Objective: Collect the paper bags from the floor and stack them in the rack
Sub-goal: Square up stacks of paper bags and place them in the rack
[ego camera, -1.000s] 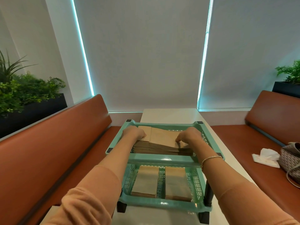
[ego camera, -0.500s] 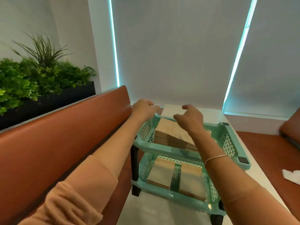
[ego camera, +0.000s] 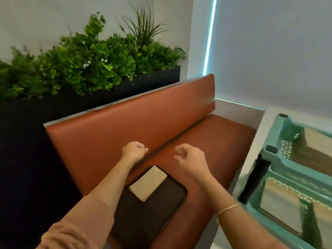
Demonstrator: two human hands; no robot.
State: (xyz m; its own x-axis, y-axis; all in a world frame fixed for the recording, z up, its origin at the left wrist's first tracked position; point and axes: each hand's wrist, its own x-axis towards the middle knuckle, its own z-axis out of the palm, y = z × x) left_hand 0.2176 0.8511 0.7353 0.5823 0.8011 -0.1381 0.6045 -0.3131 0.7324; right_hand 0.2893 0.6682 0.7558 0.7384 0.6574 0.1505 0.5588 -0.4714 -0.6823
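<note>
A small stack of folded brown paper bags (ego camera: 148,183) lies on a dark tray (ego camera: 154,211) on the brown bench seat, below and between my forearms. My left hand (ego camera: 133,150) hovers above the seat with curled fingers and holds nothing. My right hand (ego camera: 190,157) hangs beside it, fingers loosely curled, also holding nothing. The green two-tier rack (ego camera: 280,159) stands on the white table at the right edge, with stacked paper bags (ego camera: 316,150) in its upper tier and more in the lower tier.
The brown bench backrest (ego camera: 140,123) runs behind the seat. A black planter with green plants (ego camera: 86,69) stands above it. The white table edge (ego camera: 251,148) borders the seat on the right. Grey blinds cover the window behind.
Both hands have left the rack's top tier and swung left over the bench. My view turned left and down, bringing the tray with bags into sight.
</note>
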